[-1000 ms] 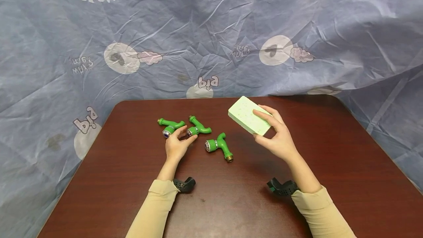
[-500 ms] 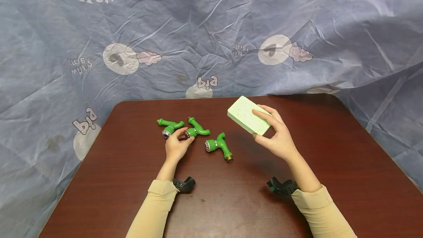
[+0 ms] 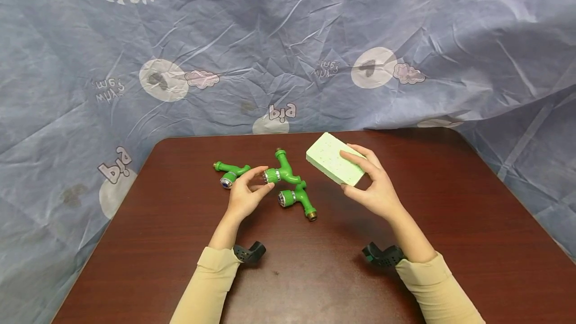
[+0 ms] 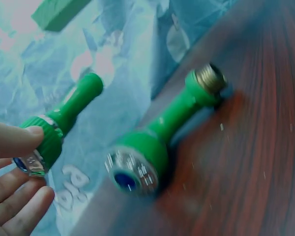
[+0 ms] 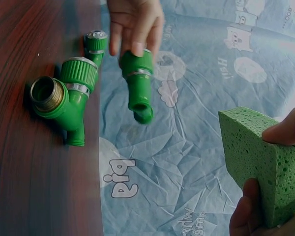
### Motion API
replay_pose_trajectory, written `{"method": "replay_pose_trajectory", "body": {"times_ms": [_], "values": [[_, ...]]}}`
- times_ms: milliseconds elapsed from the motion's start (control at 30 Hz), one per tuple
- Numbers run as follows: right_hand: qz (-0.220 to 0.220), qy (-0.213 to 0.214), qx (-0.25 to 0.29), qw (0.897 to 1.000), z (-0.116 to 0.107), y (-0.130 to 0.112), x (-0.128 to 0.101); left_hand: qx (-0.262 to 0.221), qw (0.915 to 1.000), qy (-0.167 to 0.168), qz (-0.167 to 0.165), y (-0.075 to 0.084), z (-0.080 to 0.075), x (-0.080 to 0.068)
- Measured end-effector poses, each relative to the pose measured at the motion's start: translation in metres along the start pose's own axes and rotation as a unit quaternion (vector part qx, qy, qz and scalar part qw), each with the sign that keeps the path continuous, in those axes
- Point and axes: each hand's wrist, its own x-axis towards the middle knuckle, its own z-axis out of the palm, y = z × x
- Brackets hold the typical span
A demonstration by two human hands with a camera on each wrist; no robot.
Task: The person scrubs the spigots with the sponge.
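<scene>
My left hand (image 3: 245,195) pinches a green tap (image 3: 284,170) by its ribbed knob, between thumb and fingers. In the right wrist view this tap (image 5: 139,83) hangs from the fingertips with its spout downward. My right hand (image 3: 377,186) grips a light green sponge (image 3: 335,159) by its right end, thumb below and fingers on top. The sponge (image 5: 260,162) shows its pores in the right wrist view. A second green tap (image 3: 302,199) with a brass threaded end lies on the table just in front of the held one.
A third green tap (image 3: 231,170) lies on the dark brown table (image 3: 288,274), beyond my left hand. A blue printed cloth (image 3: 252,54) hangs behind the table's far edge. Each wrist wears a black band (image 3: 249,252).
My left hand has lifted the tap from the table and carried it a little to the right. My right hand has shifted slightly left with the sponge.
</scene>
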Motion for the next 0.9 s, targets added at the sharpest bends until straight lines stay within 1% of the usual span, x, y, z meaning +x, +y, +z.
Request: {"method": "replay_pose_trajectory", "body": {"times_ms": [67,133,267,400,600,900], "values": [[-0.001,-0.003,0.001,1.0,0.001,-0.001,0.0,0.001,0.9997,-0.018,0.015,0.016,0.002,-0.004],[-0.002,-0.006,0.002,1.0,0.003,-0.002,0.0,0.0,0.999,-0.028,0.036,0.026,0.004,-0.007],[-0.007,-0.012,0.004,1.0,0.006,-0.002,0.0,-0.025,0.9972,-0.035,0.06,0.037,0.008,-0.008],[-0.012,-0.017,0.007,1.0,0.01,-0.002,-0.001,-0.048,0.9954,-0.033,0.077,0.041,0.011,-0.009],[-0.032,-0.031,0.017,0.999,0.017,-0.002,-0.003,-0.056,0.9925,-0.037,0.102,0.044,0.014,-0.01],[-0.058,-0.055,0.042,0.996,0.024,-0.004,-0.005,-0.055,0.9913,-0.04,0.113,0.047,0.018,-0.011]]}}
